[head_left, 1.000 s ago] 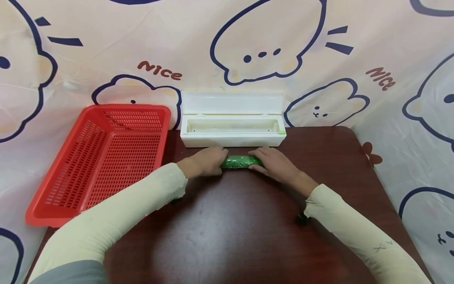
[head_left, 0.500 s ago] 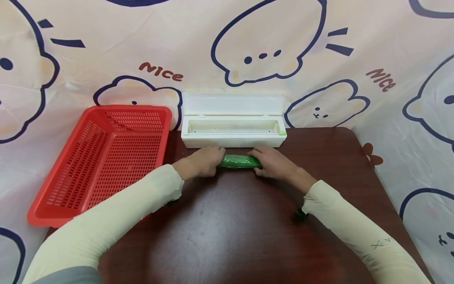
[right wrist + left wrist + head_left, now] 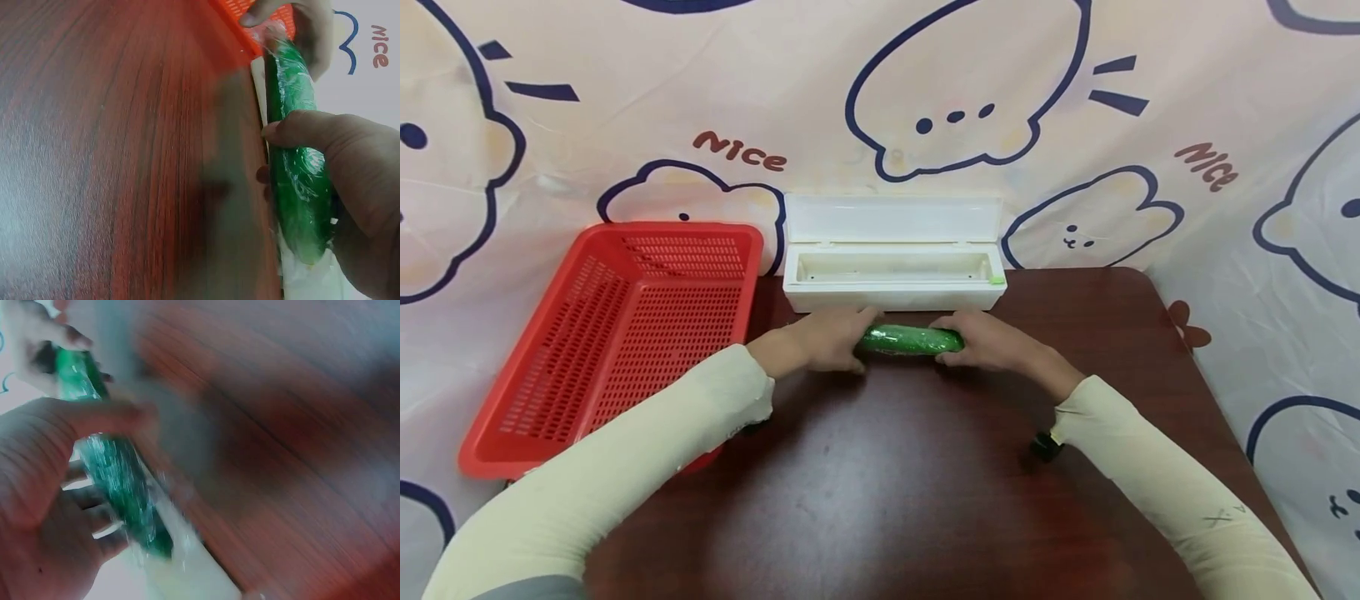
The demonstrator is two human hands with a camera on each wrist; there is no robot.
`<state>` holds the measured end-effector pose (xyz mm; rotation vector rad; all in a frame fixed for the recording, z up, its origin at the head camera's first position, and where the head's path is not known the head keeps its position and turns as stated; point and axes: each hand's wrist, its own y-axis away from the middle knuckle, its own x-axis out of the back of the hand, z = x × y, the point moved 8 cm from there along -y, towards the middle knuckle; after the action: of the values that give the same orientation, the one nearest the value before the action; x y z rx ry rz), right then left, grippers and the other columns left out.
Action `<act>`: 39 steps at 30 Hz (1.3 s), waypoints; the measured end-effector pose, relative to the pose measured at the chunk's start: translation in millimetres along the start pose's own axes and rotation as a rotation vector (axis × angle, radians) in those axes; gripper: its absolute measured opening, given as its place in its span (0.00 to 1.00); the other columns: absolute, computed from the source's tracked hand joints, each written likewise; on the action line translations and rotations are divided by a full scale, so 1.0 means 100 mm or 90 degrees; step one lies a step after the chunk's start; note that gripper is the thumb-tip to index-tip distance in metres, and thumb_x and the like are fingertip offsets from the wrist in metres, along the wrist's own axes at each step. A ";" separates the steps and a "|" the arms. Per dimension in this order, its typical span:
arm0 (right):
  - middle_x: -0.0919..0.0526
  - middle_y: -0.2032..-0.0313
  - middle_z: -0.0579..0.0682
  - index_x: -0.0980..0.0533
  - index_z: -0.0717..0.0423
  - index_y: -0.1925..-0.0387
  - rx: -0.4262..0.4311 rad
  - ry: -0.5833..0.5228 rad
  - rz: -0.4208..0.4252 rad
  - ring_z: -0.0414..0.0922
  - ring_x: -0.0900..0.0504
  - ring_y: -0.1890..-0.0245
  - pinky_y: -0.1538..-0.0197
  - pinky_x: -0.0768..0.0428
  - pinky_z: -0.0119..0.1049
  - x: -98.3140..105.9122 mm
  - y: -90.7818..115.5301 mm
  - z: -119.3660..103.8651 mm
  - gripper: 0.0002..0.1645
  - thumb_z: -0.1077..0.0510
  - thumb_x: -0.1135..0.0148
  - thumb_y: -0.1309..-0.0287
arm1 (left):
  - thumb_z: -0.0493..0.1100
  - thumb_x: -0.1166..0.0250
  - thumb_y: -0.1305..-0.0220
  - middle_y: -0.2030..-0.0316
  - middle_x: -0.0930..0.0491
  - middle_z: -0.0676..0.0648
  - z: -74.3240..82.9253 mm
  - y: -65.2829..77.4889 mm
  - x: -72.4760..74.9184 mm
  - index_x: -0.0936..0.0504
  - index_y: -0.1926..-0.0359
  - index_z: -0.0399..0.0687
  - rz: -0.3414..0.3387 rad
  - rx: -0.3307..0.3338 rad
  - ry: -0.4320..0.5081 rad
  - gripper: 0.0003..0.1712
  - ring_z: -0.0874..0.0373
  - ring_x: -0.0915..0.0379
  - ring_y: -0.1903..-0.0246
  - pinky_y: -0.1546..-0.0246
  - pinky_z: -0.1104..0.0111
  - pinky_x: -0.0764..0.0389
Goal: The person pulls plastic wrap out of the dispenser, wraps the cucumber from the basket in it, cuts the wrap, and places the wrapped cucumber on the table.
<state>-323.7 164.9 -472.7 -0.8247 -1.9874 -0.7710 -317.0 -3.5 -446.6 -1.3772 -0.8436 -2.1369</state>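
Note:
A green cucumber (image 3: 912,340) wrapped in clear film lies sideways between the two hands, above the dark table. My right hand (image 3: 988,340) grips its right end, the thumb crossing the front in the right wrist view. At the other end is my left hand (image 3: 820,337), its thumb and fingers spread wider than the cucumber. Motion blur in the left wrist view hides whether they touch it. Loose film (image 3: 273,30) bunches at that end. Just behind stands a long white box (image 3: 891,297), its lid (image 3: 891,218) raised.
A red perforated basket (image 3: 748,308) stands at the left, partly behind the left sleeve (image 3: 625,450). Printed cloth (image 3: 820,100) hangs right behind the box. The dark wooden table (image 3: 880,500) stretches in front of the hands.
My left hand has slid left and loosened, its thumb now apart from the fingers. My right hand has shifted slightly right with the cucumber, and more of its length shows.

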 end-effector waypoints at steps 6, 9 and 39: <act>0.20 0.64 0.41 0.25 0.45 0.44 -0.017 -0.079 -0.060 0.39 0.25 0.67 0.62 0.25 0.35 -0.03 0.02 -0.04 0.26 0.40 0.38 0.42 | 0.64 0.42 0.37 0.50 0.24 0.47 0.20 -0.12 0.01 0.34 0.37 0.44 0.018 -0.023 0.013 0.38 0.57 0.26 0.55 0.51 0.62 0.25; 0.20 0.64 0.41 0.25 0.44 0.44 -0.014 -0.122 -0.087 0.40 0.24 0.67 0.61 0.25 0.37 -0.03 0.03 -0.11 0.26 0.40 0.39 0.41 | 0.61 0.41 0.36 0.58 0.23 0.50 0.20 -0.15 -0.04 0.30 0.45 0.46 -0.003 -0.021 0.029 0.29 0.59 0.27 0.61 0.58 0.65 0.25; 0.25 0.67 0.45 0.29 0.49 0.56 0.048 -0.036 -0.192 0.40 0.26 0.68 0.62 0.25 0.35 0.06 0.07 -0.36 0.18 0.53 0.33 0.46 | 0.50 0.44 0.31 0.62 0.25 0.52 0.26 0.06 0.06 0.30 0.49 0.44 -0.087 -0.082 0.130 0.18 0.59 0.29 0.63 0.57 0.66 0.26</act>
<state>-304.0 143.6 -449.6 -0.5135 -2.2067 -0.8443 -298.7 10.9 -431.4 -1.1644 -0.7501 -2.4255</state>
